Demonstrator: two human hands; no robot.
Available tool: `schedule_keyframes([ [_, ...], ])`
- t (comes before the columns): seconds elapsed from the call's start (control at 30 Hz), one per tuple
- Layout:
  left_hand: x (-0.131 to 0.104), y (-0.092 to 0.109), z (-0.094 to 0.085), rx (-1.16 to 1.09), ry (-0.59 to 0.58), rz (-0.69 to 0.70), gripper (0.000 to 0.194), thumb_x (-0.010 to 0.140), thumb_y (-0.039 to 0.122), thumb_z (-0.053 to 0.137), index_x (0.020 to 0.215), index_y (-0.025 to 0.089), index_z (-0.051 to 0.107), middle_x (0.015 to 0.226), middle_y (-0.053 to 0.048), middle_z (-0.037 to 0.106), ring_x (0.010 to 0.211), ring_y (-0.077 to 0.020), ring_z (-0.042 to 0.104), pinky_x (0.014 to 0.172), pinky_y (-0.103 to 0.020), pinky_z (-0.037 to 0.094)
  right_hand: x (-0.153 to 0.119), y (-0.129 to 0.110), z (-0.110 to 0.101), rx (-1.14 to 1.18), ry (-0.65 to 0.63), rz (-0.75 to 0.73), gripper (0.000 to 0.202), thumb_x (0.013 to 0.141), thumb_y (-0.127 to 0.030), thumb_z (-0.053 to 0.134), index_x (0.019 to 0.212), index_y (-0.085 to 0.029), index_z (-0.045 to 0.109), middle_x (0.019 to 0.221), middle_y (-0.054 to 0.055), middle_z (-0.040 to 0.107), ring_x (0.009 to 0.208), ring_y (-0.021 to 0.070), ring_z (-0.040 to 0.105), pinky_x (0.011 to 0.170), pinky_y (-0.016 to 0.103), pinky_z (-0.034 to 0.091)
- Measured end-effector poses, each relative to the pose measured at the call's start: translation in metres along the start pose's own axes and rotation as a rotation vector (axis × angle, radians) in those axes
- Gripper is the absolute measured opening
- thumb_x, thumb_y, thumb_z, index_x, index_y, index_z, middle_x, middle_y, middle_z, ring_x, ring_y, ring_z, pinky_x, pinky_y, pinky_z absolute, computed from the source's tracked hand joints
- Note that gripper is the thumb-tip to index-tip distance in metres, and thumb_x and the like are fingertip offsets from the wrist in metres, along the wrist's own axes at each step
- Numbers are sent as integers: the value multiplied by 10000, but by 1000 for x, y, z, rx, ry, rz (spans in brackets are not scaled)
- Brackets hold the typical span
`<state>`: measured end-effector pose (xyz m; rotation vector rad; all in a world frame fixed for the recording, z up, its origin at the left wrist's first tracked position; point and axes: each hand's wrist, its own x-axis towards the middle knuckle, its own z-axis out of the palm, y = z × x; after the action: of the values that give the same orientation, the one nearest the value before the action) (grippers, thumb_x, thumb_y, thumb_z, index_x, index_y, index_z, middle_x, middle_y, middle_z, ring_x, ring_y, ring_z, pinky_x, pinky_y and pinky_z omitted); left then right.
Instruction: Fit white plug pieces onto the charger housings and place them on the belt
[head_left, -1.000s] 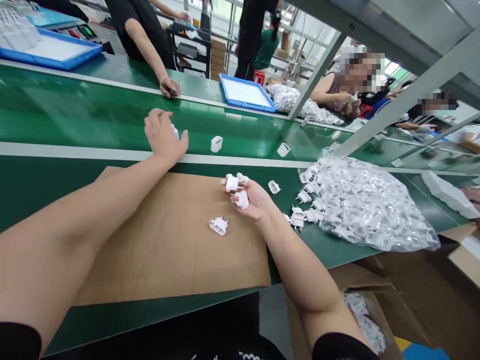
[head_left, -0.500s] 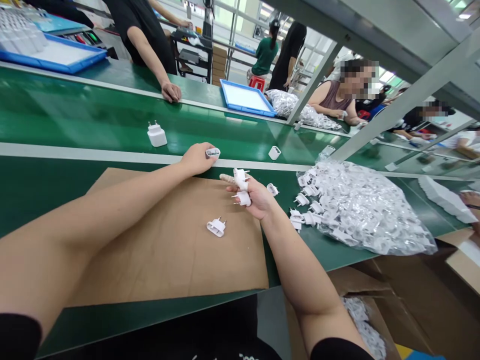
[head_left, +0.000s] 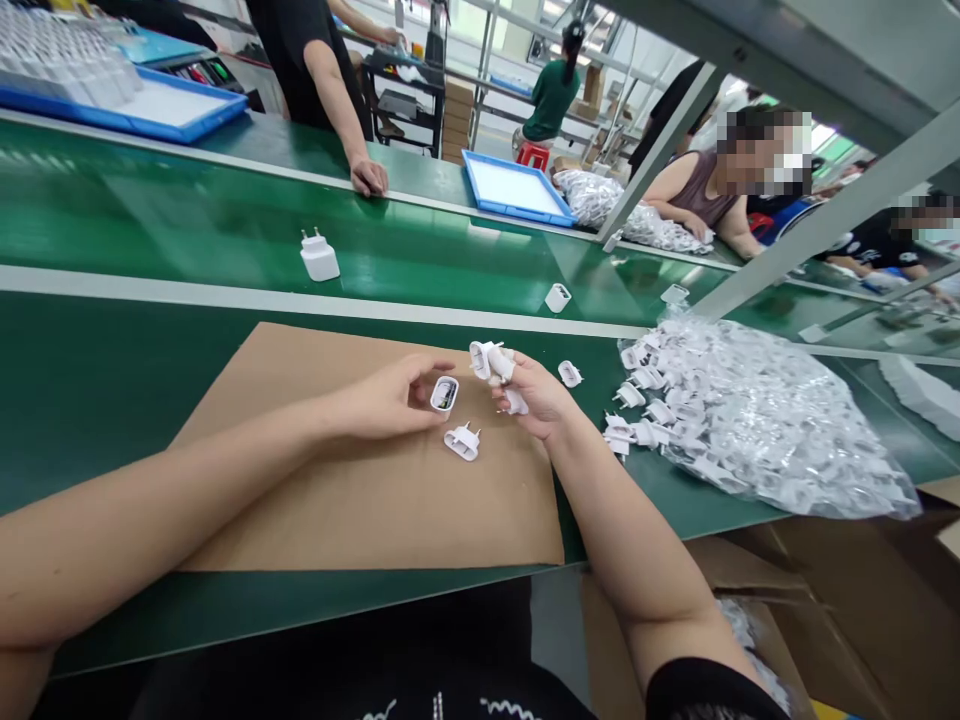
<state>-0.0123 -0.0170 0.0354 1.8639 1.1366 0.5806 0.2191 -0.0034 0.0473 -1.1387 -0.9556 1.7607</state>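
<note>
Left grip (head_left: 391, 400) is clamped on a white housing (head_left: 445, 396), right grip (head_left: 541, 393) on two plug caps (head_left: 480, 360); this double hold could let one slip toward the worktop's (head_left: 97, 400) far edge.

A factory assembly line: long green conveyor belt (head_left: 442, 265), blue trays (head_left: 517, 190), workers (head_left: 694, 188) alongside.

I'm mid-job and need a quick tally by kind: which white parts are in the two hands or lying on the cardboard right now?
Open white housing: 1, in the left hand
White plug pieces: 3 visible, 2 in the right hand and 1 on the cardboard
Total: 4 visible; the fingers could hide more.
</note>
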Motion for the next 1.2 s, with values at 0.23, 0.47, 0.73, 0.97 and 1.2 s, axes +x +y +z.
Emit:
schedule_keyframes([
  [0.23, 1, -8, 15, -15, 202, -57, 672, 607, 549, 940, 1084, 195, 625, 947, -42, 644, 774, -199, 595, 679, -334, 482, -12, 6, 11, -504, 15, -319, 319, 721, -427, 824, 923, -211, 705, 846, 17, 716, 653, 120, 585, 544, 241, 432],
  [0.47, 4, -17, 13, -114, 18, 79, 424, 791, 490, 797, 1125, 242, 712, 913, -21, 667, 794, -196, 599, 681, -320, 447, -22, 7, 14, -1005, 129, -597, 305, 839, -288, 720, 1142, -264, 695, 947, 22, 684, 795, 172, 600, 762, 333, 505],
  [0.73, 7, -19, 25, -63, 172, 66, 344, 749, 513, 798, 808, 212, 642, 819, -24, 649, 760, -207, 579, 620, -319, 389, -30, 11, 33, -1558, 49, -708, 289, 813, -106, 559, 1033, -215, 712, 950, 74, 625, 896, 230, 583, 696, 312, 449],
  [0.97, 6, -19, 26, -35, 171, 57, 352, 758, 530, 775, 795, 212, 627, 830, -24, 651, 754, -204, 575, 618, -320, 380, -31, 12, 38, -1709, 117, -792, 261, 792, -90, 530, 953, -216, 692, 857, 70, 575, 821, 226, 521, 593, 292, 343],
  [1.2, 8, -23, 27, -27, 192, 80, 354, 762, 538, 769, 808, 215, 631, 840, -28, 661, 752, -208, 579, 616, -326, 376, -30, 11, 38, -1748, 119, -763, 203, 773, -86, 548, 891, -217, 650, 871, 67, 558, 862, 233, 514, 591, 297, 322],
])
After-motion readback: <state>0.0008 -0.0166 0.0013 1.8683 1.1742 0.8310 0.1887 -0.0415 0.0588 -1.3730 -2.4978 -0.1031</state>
